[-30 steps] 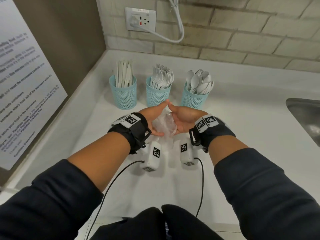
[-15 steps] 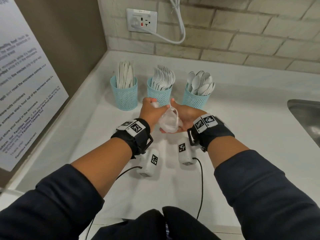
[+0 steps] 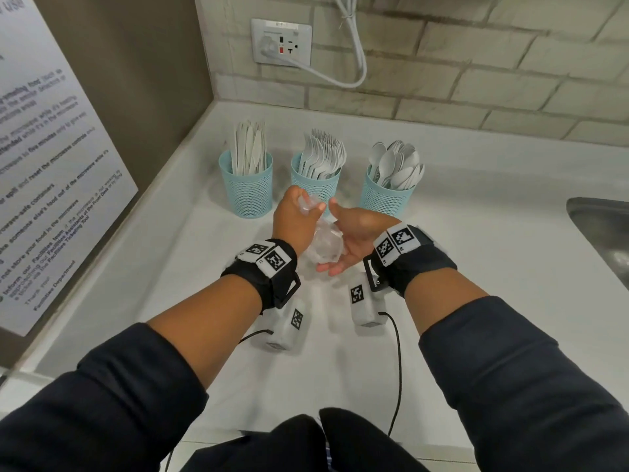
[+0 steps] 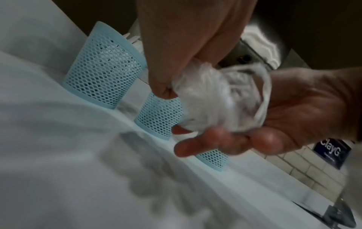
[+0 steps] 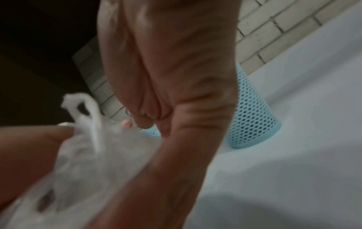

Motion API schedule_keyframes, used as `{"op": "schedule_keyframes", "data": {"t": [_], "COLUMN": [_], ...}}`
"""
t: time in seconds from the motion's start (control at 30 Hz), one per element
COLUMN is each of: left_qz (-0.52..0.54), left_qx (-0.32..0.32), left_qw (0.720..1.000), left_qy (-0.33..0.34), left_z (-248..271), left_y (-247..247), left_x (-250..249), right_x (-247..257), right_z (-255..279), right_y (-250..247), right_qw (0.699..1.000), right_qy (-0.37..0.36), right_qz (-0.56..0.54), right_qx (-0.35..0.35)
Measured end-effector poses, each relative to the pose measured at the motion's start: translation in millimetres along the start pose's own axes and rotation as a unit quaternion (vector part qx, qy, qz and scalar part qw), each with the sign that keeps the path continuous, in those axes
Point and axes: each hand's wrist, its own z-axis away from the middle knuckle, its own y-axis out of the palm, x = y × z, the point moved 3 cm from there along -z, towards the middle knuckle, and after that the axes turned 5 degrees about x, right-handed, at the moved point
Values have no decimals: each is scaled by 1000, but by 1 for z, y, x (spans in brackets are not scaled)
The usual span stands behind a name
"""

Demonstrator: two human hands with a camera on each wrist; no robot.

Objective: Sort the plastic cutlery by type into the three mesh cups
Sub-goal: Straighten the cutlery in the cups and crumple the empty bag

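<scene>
Three blue mesh cups stand in a row at the back of the white counter: the knife cup [image 3: 250, 190], the fork cup [image 3: 316, 192] and the spoon cup [image 3: 386, 199], each filled with white cutlery. In front of the fork cup my left hand [image 3: 303, 209] pinches the top of a crumpled clear plastic bag [image 3: 323, 247]. My right hand [image 3: 354, 240] lies palm up beneath it, fingers relaxed, cradling the bag's lower part. The left wrist view shows the bag [image 4: 215, 96] between both hands. No loose cutlery shows on the counter.
A steel sink [image 3: 602, 240] opens at the right edge. Two white sensor packs [image 3: 287, 323] [image 3: 366, 303] with black cables lie on the counter [image 3: 476, 260] under my wrists. A wall socket [image 3: 281, 41] with a white cable sits above the cups, and a printed notice [image 3: 51, 165] covers the left wall.
Both palms were pressed round the bag a second ago. Now my left hand has pulled its top up toward the fork cup, and my right hand has turned palm up under it.
</scene>
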Motion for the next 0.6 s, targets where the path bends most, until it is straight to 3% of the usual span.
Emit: {"op": "schedule_keyframes", "data": {"t": [0.03,0.1,0.23,0.3,0.4,0.5,0.6], "left_qz": [-3,1,11,26,5,-11,-13], "left_qx": [2,17,53,44,8,-51,-62], "left_qw": [1000,999,998,995,997,998,998], "left_qy": [20,41,-37,-87,-75,-38,-6], "left_z": [2,8,7,7,3,0,4], "left_y": [1,5,12,10,3,-5,-1], "left_x": [-3,-9,-5,-4,-9,-14,-20], "right_x": [2,10,22,21,15,12,8], "right_z": [-6,-17,-15,-7,1,-1,1], "right_y": [0,-7,-14,-7,6,11,28], "right_qw": [1000,994,961,942,926,937,973], "right_qy": [-6,-63,-221,-294,-359,-324,-227], "right_qz": [-14,-52,32,53,4,3,-8], "right_qx": [-2,-70,-162,-152,-120,-132,-35]}}
